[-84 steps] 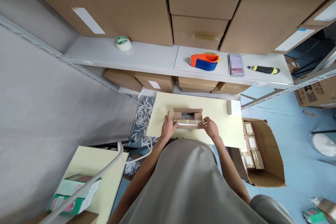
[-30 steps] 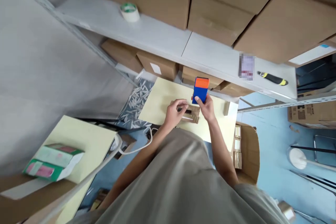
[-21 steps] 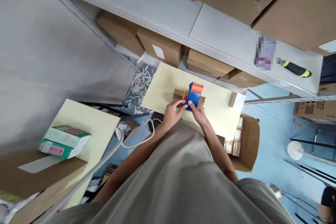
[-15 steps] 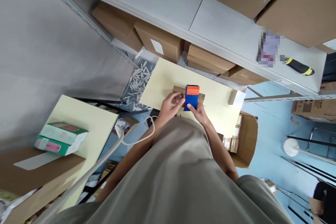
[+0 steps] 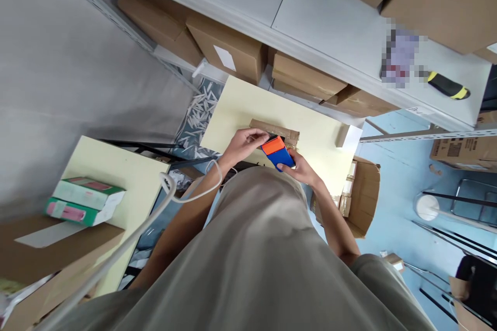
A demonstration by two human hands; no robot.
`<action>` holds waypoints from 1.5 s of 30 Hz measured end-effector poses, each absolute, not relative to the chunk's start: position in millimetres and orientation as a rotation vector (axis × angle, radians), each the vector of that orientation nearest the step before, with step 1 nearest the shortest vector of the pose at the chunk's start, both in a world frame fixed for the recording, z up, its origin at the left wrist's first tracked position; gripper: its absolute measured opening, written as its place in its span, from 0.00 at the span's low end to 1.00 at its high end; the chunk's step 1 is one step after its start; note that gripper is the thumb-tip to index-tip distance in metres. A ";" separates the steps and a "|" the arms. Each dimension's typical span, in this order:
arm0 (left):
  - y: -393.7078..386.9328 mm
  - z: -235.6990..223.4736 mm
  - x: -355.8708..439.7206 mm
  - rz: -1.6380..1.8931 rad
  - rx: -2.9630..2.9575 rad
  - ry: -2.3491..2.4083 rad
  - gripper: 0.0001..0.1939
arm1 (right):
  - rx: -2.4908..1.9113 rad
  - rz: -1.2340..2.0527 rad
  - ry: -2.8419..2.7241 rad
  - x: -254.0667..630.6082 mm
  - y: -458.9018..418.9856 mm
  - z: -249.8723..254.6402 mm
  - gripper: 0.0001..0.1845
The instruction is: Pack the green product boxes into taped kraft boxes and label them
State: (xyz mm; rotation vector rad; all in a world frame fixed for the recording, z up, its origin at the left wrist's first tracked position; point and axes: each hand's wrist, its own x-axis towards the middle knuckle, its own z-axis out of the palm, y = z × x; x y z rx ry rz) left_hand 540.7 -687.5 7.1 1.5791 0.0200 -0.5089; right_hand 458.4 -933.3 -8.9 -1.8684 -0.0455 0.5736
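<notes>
A small blue and orange box (image 5: 280, 158) is tilted above the front edge of the pale yellow table (image 5: 229, 108). My right hand (image 5: 301, 168) grips its lower right side, thumb across the blue face. At the box's upper left corner, my left hand (image 5: 245, 144) has its thumb and fingers pinched together by a dark edge or flap. What exactly those fingertips hold is too small to tell. Just behind the box a brown taped cardboard package (image 5: 274, 128) lies on the table, partly covered by my hands and the box.
Cardboard boxes (image 5: 229, 44) line the shelf behind the table. A black and yellow handled tool (image 5: 448, 85) lies on the upper shelf (image 5: 326, 15). An open carton (image 5: 367, 199) with small boxes stands right. Green and white boxes (image 5: 85, 199) and a white cable (image 5: 194, 199) are left.
The box has tipped from upright to leaning left, and its dark top edge shows more. My left hand has moved onto its upper corner. The whole view has shifted slightly.
</notes>
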 end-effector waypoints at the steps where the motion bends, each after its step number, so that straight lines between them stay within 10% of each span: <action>1: -688.5 4.3 540.7 -0.514 1.581 0.029 0.29 | -1.885 0.585 -0.051 459.4 -935.2 -8.5 0.27; 29: -652.4 -72.3 530.7 -0.058 1.368 0.519 0.19 | -2.004 1.176 -0.069 536.3 -977.8 68.9 0.34; 45: -660.6 -94.3 549.0 -0.092 1.209 0.686 0.18 | -2.100 1.190 -0.060 598.3 -961.3 18.2 0.38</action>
